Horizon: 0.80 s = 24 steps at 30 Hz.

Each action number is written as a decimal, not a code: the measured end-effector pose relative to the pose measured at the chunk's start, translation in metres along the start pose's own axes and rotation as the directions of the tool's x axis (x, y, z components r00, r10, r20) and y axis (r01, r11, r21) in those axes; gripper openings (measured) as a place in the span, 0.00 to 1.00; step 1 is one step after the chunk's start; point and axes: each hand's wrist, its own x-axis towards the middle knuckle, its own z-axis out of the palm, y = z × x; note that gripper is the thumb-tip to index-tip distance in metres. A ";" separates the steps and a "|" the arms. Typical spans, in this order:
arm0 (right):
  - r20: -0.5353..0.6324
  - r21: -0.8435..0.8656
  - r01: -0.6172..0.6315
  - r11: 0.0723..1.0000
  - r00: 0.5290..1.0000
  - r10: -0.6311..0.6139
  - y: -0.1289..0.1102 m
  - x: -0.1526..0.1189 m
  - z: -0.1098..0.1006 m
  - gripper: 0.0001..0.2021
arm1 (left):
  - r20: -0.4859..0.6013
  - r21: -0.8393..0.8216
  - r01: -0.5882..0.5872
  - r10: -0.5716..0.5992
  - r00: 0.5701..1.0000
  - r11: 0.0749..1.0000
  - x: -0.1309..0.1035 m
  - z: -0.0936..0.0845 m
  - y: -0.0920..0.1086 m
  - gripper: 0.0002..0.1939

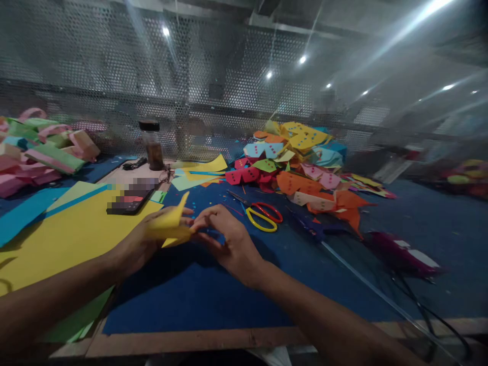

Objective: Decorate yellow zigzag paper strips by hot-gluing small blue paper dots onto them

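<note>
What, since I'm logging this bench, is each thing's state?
Yellow paper piece: folded, held in the left hand
Scissors: lying flat, opening unclear
Bottle: upright, lid on, partly filled
Phone: lying flat
Glue gun: lying on its side
Dotted paper pieces: folded, piled up
Pink and green papers: folded, heaped
Lights: on

I've got bare blue worktop (206, 310) between my right hand (234, 244) and the near edge, room to slide low there. Just beyond that hand, the scissors (248, 215) get in the way; farther right, a glue gun (313, 231) and its long clear rod (366, 278) bar the crossing. Ahead, heaped paper shapes (290, 147) block me; phone (125, 207) and jar (154, 152) crowd the left.
</note>
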 end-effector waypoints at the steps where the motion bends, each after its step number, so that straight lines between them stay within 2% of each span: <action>1: -0.023 -0.048 -0.014 0.999 1.000 0.013 0.001 0.001 -0.002 0.02 | -0.013 0.001 -0.038 0.038 0.999 0.999 0.002 -0.001 0.000 0.16; 5: -0.092 -0.196 -0.131 0.972 0.989 0.115 0.005 0.003 -0.007 0.02 | -0.118 0.015 -0.137 0.138 0.983 0.990 0.009 -0.007 0.000 0.15; 8: -0.106 -0.237 -0.162 0.958 0.984 0.140 0.009 0.004 -0.009 0.05 | -0.181 0.044 -0.225 0.229 0.956 0.973 0.012 -0.010 -0.001 0.14; 13: -0.076 -0.290 -0.201 0.936 0.979 0.187 0.015 0.005 -0.009 0.06 | -0.205 0.234 -0.359 0.406 0.890 0.904 0.007 -0.010 0.003 0.19; 17: -0.065 -0.304 -0.214 0.928 0.977 0.204 0.017 0.007 -0.012 0.05 | -0.118 0.415 -0.413 0.498 0.859 0.810 0.003 -0.009 0.006 0.19; 21: -0.045 -0.293 -0.197 0.936 0.980 0.193 0.015 0.008 -0.015 0.06 | 0.073 0.601 -0.470 0.541 0.838 0.647 0.007 -0.014 0.005 0.16; 24: -0.040 -0.280 -0.192 0.940 0.981 0.189 0.015 0.009 -0.016 0.06 | 0.108 0.629 -0.458 0.512 0.852 0.628 0.011 -0.018 0.002 0.15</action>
